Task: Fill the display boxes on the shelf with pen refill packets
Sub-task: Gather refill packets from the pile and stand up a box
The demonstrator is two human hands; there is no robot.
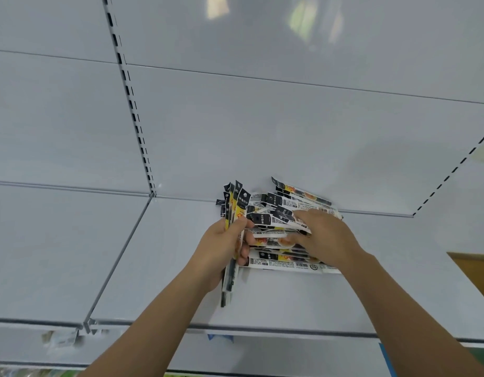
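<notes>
A loose pile of pen refill packets [292, 208], black, white and yellow, lies on the white shelf [164, 257] against its back panel. My left hand [222, 248] grips a bundle of packets [234, 213] held upright on edge, thumb across their front. My right hand [325, 235] lies palm down on the pile, its fingers curled over the top packets. No display box is in view.
The white back panel [262, 118] rises behind the shelf, with a slotted upright [132, 110] at left. A metal divider [121, 257] splits the shelf. The front rail [262, 329] runs below my forearms. A brown surface [477, 270] shows at right.
</notes>
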